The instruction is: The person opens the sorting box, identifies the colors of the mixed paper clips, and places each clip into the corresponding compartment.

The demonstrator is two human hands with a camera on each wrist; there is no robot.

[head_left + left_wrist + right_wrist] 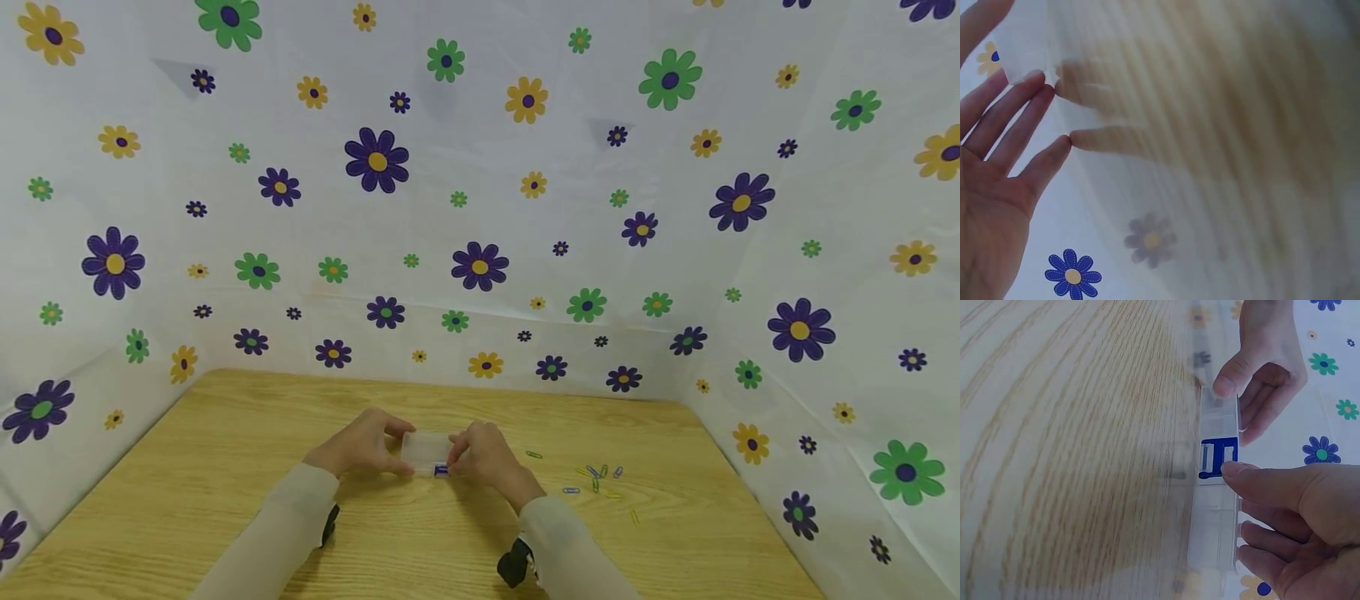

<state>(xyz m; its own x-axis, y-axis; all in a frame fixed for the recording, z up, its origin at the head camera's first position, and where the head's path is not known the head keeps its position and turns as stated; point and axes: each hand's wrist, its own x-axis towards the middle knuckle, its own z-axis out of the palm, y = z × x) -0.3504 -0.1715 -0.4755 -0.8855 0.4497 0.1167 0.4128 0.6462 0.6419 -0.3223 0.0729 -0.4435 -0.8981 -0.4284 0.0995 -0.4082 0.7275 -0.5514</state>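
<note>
A clear plastic box (426, 448) with a blue latch (1217, 457) on its front lies on the wooden table. My left hand (369, 444) holds the box's left end, its thumb on the front side and its fingers behind. At the other end is my right hand (486, 454); in the right wrist view its thumb presses the edge of the latch, while the fingers reach over the lid side. The left wrist view shows the left hand's fingertips (1063, 142) touching the glossy tabletop, which mirrors them. The lid looks shut, and no contents can be made out.
Several paper clips (596, 483) in blue, green and yellow lie scattered on the table (420, 542) to the right of the box. One green clip (533, 455) sits nearer to the right hand. A white flowered cloth (442, 225) walls the table at the back and sides.
</note>
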